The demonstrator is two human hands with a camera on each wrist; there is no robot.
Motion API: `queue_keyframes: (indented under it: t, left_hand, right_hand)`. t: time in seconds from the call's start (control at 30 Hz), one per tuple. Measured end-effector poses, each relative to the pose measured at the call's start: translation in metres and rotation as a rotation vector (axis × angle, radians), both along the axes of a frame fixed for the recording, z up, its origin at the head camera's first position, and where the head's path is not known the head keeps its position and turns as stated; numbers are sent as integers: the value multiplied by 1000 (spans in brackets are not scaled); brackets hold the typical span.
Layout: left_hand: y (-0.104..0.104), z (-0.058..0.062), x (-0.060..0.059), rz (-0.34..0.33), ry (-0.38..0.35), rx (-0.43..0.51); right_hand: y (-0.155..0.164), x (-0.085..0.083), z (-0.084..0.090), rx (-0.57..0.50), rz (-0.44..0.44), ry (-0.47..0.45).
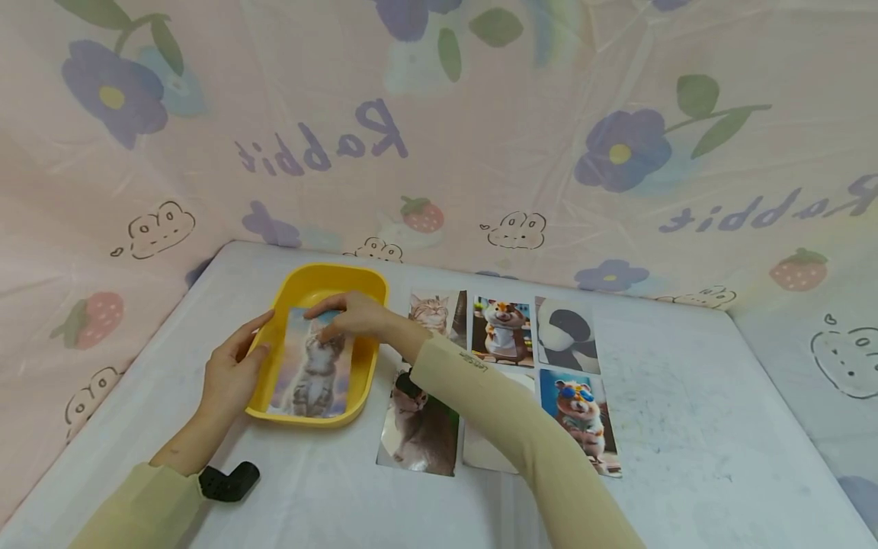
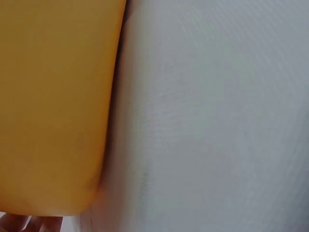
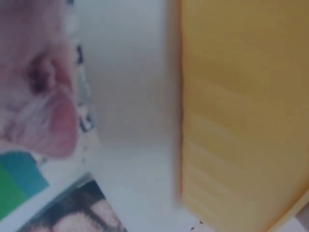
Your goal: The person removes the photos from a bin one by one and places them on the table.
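A yellow plastic tray [image 1: 370,286] stands on the left of the table, and my left hand [image 1: 235,371] grips its left rim. A photo card of a grey kitten [image 1: 317,374] lies in the tray. My right hand [image 1: 357,316] reaches over the tray's right side and pinches the card near its top edge; the exact finger contact is partly hidden. In the left wrist view the tray's outer wall [image 2: 53,106] fills the left, with fingertips [image 2: 34,224] under its lower corner. The right wrist view shows the tray's wall [image 3: 241,106] on the right.
Right of the tray, photo cards lie in two rows: cats [image 1: 421,431], hamsters [image 1: 504,332] and a panda [image 1: 565,332] among them. My right forearm crosses over the front row and hides part of it. A patterned curtain [image 1: 453,152] hangs behind the white table [image 1: 686,412].
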State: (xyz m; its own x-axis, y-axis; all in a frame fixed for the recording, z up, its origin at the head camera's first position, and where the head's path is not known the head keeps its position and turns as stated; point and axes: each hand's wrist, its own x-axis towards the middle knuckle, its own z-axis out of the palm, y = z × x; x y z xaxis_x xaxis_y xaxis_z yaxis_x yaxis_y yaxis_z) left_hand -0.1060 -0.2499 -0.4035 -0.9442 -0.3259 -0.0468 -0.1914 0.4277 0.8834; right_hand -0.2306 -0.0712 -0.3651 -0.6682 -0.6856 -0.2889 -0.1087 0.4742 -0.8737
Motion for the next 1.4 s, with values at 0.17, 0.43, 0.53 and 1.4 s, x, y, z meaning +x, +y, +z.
queue_keyframes:
  t: [0.17, 0.43, 0.53, 1.4]
  left_hand:
    - [1, 1, 0, 3, -1, 1]
    - [-1, 1, 2, -15, 25, -53]
    - [0, 1, 2, -16, 23, -48]
    - [-1, -2, 0, -9, -43, -126]
  right_hand:
    - [9, -1, 2, -92, 12, -34]
    - [30, -11, 11, -181, -39, -3]
    - [44, -13, 17, -229, -44, -2]
    - [193, -16, 21, -194, -120, 91]
